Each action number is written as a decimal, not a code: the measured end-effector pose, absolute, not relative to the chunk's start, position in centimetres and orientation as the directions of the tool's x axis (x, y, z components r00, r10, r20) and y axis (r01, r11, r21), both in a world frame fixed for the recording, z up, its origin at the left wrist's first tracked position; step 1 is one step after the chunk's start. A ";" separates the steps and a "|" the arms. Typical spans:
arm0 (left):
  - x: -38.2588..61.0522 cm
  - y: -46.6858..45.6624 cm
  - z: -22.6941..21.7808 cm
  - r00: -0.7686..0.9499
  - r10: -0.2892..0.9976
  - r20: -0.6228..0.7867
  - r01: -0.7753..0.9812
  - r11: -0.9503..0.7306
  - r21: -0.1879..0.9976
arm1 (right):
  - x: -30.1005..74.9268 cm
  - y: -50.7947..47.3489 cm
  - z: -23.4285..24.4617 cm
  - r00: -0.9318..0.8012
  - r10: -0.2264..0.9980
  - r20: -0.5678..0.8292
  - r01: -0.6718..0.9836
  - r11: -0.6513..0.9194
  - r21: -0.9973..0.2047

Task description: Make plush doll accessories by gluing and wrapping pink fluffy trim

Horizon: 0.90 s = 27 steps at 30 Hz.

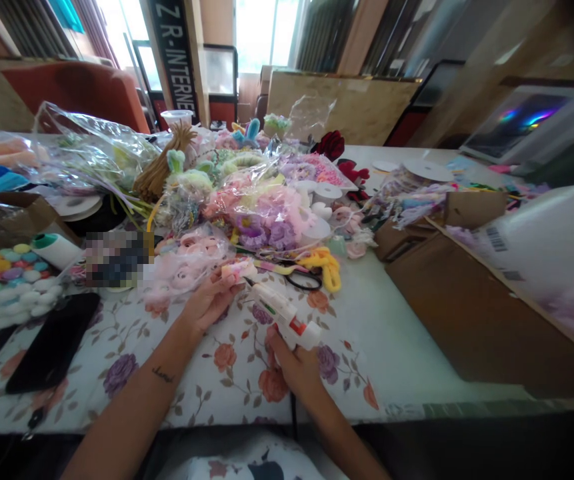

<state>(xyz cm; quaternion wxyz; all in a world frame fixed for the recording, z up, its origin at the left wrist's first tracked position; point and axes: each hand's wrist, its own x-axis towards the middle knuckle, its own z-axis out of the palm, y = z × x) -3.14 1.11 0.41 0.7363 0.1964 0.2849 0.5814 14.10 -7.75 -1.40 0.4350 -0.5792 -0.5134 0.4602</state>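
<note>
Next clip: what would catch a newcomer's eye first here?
The white glue gun gripped in the right hand, its nozzle aimed at a small pink piece pinched in the left hand, at the centre of the flowered tablecloth. Behind them rises a heap of pastel craft flowers in plastic bags.

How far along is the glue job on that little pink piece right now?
Done: supplies are laid out, with scissors nearby on the floral tablecloth. In hand: the left hand holds a small pink piece, and the right hand aims the glue gun nozzle at it. Left: I cannot tell whether glue is on it; bagged flowers lie unopened.
</note>
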 end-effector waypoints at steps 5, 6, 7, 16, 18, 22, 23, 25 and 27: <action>-3.2 1.1 0.2 0.162 0.966 -0.199 -0.740 0.253 0.623 | 14.1 -7.7 -1.4 0.044 0.996 -0.078 0.206 -0.085 -0.975; -3.2 1.2 0.2 0.165 0.965 -0.203 -0.737 0.257 0.625 | 14.0 -7.7 -1.4 0.034 0.997 -0.073 0.210 -0.079 -0.975; -3.3 1.2 0.2 0.167 0.965 -0.203 -0.735 0.259 0.626 | 14.0 -7.7 -1.3 0.028 0.997 -0.070 0.212 -0.075 -0.975; -3.3 1.3 0.0 0.177 0.972 -0.153 -0.760 0.234 0.606 | 14.1 -7.8 -1.9 0.092 0.988 -0.121 0.114 -0.131 -0.985; -3.3 1.3 0.0 0.182 0.972 -0.148 -0.754 0.235 0.613 | 14.1 -7.7 -1.8 0.061 0.993 -0.101 0.133 -0.108 -0.985; -3.3 1.3 -0.1 0.191 0.971 -0.144 -0.749 0.239 0.617 | 14.1 -7.6 -1.4 0.053 0.995 -0.083 0.154 -0.090 -0.984; -3.3 1.3 -0.2 0.192 0.971 -0.141 -0.749 0.238 0.618 | 14.1 -7.6 -1.4 0.069 0.993 -0.091 0.150 -0.100 -0.984; -3.3 1.3 -0.2 0.192 0.972 -0.138 -0.749 0.236 0.619 | 14.1 -7.6 -1.5 0.098 0.989 -0.114 0.139 -0.127 -0.982; -3.3 1.2 -0.1 0.188 0.971 -0.150 -0.747 0.241 0.619 | 14.1 -7.6 -1.6 0.101 0.986 -0.134 0.131 -0.147 -0.980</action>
